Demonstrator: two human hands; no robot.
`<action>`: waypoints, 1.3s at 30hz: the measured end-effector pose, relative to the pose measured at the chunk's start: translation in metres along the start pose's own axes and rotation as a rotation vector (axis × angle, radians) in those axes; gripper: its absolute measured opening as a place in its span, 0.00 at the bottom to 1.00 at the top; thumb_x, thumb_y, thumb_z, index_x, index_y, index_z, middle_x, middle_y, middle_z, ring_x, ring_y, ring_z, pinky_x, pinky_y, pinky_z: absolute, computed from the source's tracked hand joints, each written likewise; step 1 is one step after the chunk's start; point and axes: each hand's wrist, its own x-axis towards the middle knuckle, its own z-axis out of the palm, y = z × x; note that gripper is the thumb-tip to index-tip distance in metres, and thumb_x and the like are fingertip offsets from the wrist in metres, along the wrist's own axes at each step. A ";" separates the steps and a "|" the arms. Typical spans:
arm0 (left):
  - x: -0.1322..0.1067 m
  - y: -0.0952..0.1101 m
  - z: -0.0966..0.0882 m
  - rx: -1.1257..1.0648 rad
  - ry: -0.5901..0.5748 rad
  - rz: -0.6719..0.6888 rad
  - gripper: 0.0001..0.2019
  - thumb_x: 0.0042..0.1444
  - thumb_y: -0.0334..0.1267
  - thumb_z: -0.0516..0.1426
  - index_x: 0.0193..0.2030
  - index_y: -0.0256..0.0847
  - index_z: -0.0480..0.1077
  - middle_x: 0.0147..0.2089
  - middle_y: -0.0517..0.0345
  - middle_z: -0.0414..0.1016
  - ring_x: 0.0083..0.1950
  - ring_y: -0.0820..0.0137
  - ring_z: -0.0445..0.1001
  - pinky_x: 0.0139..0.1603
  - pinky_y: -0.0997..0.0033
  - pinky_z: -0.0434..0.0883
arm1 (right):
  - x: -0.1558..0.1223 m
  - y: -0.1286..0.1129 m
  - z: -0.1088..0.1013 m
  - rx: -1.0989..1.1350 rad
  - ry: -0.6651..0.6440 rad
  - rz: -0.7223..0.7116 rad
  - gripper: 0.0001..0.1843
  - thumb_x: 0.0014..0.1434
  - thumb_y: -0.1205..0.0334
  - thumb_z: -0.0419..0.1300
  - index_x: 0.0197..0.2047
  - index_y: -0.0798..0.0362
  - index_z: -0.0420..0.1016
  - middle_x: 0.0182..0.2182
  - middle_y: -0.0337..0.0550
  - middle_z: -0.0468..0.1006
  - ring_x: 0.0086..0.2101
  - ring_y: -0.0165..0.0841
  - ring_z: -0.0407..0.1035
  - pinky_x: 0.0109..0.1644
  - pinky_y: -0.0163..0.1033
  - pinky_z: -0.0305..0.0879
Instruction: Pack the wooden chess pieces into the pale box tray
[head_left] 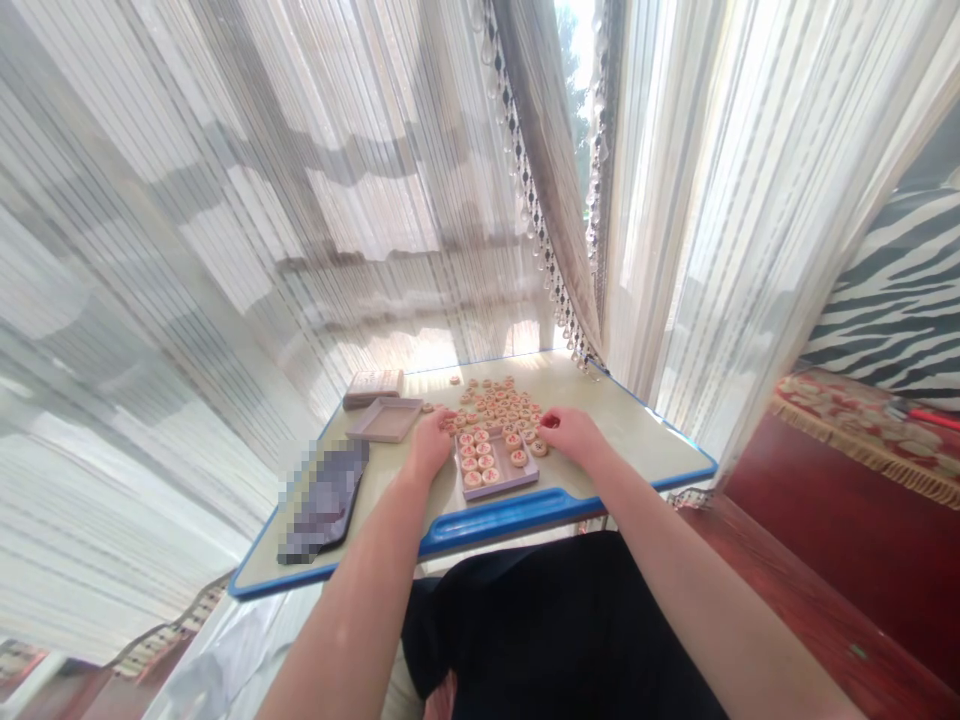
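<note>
A shallow box tray (523, 478) lies on the small beige table (637, 440) with a blue rim. Round wooden game discs with red marks (480, 462) fill part of it in rows. A loose heap of such discs (501, 400) is spread just beyond it. My left hand (429, 442) rests at the tray's left far corner, fingers curled on the discs there. My right hand (571, 432) is at the tray's right side, fingertips pinched on a disc.
A second empty tray (384, 419) and a printed box (373, 385) sit at the table's far left. A dark phone-like object (324, 502) lies near the left front edge. Sheer curtains (225, 250) hang close around the table. A zebra-print cushion (900, 290) is at right.
</note>
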 end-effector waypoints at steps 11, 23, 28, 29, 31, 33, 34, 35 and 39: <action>0.002 -0.005 0.002 -0.109 -0.030 -0.059 0.26 0.39 0.19 0.47 0.44 0.37 0.75 0.53 0.52 0.74 0.56 0.64 0.70 0.58 0.67 0.64 | 0.000 -0.001 0.000 0.029 -0.044 -0.008 0.14 0.55 0.62 0.55 0.41 0.54 0.78 0.39 0.45 0.80 0.39 0.36 0.72 0.44 0.36 0.63; -0.002 0.007 -0.005 0.017 -0.075 -0.046 0.25 0.42 0.20 0.49 0.45 0.38 0.75 0.51 0.53 0.75 0.53 0.64 0.72 0.55 0.70 0.66 | 0.000 -0.001 0.000 0.011 -0.054 -0.085 0.11 0.53 0.63 0.56 0.38 0.53 0.79 0.37 0.43 0.80 0.36 0.33 0.71 0.42 0.34 0.62; -0.004 0.011 -0.007 0.083 -0.083 -0.032 0.26 0.42 0.19 0.48 0.46 0.37 0.75 0.49 0.52 0.76 0.53 0.64 0.72 0.55 0.70 0.66 | 0.000 0.000 0.002 -0.031 -0.055 -0.124 0.11 0.54 0.62 0.57 0.38 0.55 0.78 0.37 0.46 0.79 0.36 0.34 0.71 0.42 0.35 0.63; -0.004 0.011 -0.006 0.093 -0.079 -0.023 0.25 0.43 0.20 0.48 0.46 0.37 0.75 0.49 0.52 0.76 0.53 0.64 0.72 0.55 0.70 0.66 | 0.000 0.000 0.002 -0.032 -0.051 -0.121 0.11 0.54 0.62 0.57 0.38 0.55 0.78 0.37 0.47 0.79 0.36 0.34 0.71 0.42 0.35 0.63; -0.005 0.010 -0.004 0.108 -0.059 0.000 0.24 0.44 0.21 0.47 0.45 0.37 0.76 0.49 0.53 0.77 0.53 0.63 0.72 0.55 0.69 0.66 | 0.000 0.000 0.002 -0.030 -0.046 -0.110 0.11 0.54 0.62 0.57 0.38 0.56 0.78 0.37 0.47 0.79 0.37 0.34 0.71 0.43 0.35 0.63; -0.005 0.010 -0.003 0.108 -0.035 0.021 0.22 0.46 0.23 0.47 0.43 0.38 0.76 0.48 0.53 0.77 0.53 0.63 0.72 0.56 0.68 0.66 | 0.000 0.000 0.002 -0.025 -0.043 -0.096 0.11 0.54 0.61 0.58 0.38 0.56 0.78 0.37 0.48 0.79 0.37 0.34 0.71 0.42 0.35 0.63; -0.005 0.009 -0.002 0.103 -0.026 0.029 0.21 0.47 0.23 0.47 0.42 0.38 0.76 0.48 0.53 0.77 0.53 0.63 0.72 0.56 0.67 0.65 | 0.000 0.000 0.002 -0.024 -0.043 -0.088 0.11 0.54 0.61 0.58 0.38 0.56 0.78 0.37 0.48 0.79 0.37 0.34 0.71 0.42 0.35 0.63; -0.005 0.009 -0.002 0.096 -0.019 0.035 0.21 0.48 0.24 0.47 0.42 0.39 0.77 0.48 0.54 0.77 0.53 0.64 0.72 0.57 0.68 0.65 | 0.000 0.000 0.002 -0.024 -0.042 -0.080 0.11 0.54 0.61 0.58 0.38 0.56 0.78 0.37 0.48 0.79 0.37 0.34 0.71 0.41 0.35 0.62; -0.006 0.009 -0.001 0.082 -0.014 0.048 0.20 0.49 0.25 0.46 0.40 0.40 0.77 0.47 0.56 0.77 0.53 0.64 0.72 0.56 0.68 0.66 | 0.001 0.000 0.002 -0.034 -0.025 -0.039 0.11 0.54 0.59 0.59 0.37 0.56 0.78 0.36 0.47 0.79 0.36 0.35 0.71 0.39 0.35 0.62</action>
